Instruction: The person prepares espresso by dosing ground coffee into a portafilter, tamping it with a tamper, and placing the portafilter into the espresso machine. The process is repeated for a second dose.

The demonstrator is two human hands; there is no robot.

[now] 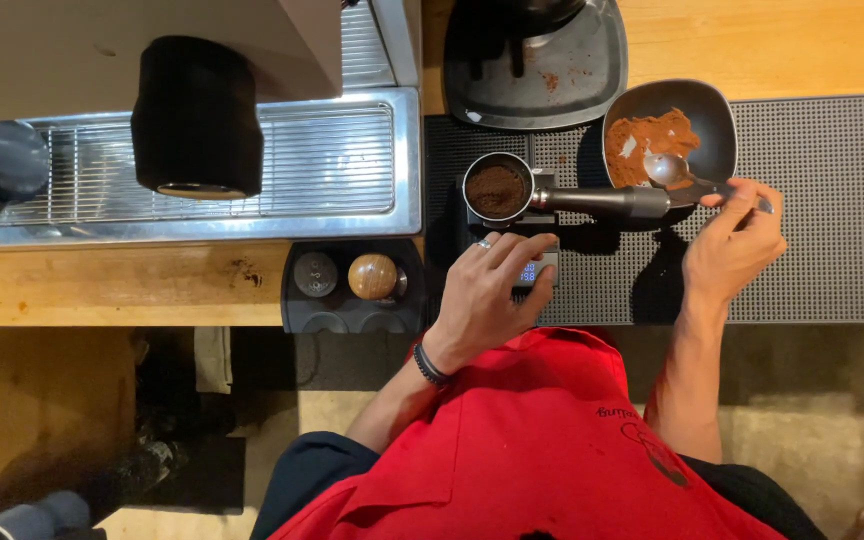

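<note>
A light wooden counter [112, 285] is seen from above, with a worn floor below its front edge. A black rubber bar mat [812, 210] covers the counter's right part. At the left, the steel drip tray [332, 160] of an espresso machine is seen, with a black cylindrical group head [197, 115] hanging over it. At the top centre sits the dark grey base of a grinder [537, 70]. A black tray of tamping tools [352, 285], one with a round wooden knob [372, 276], is set at the counter's front edge.

One metal portafilter with a black handle [552, 195], its basket filled with dark ground coffee, is laid on one small black scale [532, 265] on the mat. The left hand [492, 290], with a ring and a black wristband, is rested on the scale just below the basket; its fingers are loosely spread and nothing is gripped by them.

One dark square bowl holding brown coffee grounds [667, 135] is placed just beyond the portafilter handle. One metal spoon [687, 175] is pinched by its handle between the thumb and fingertips of the right hand [732, 245], the spoon's bowl being held over the near rim of the bowl, above the handle.

A red apron is worn by the person.
</note>
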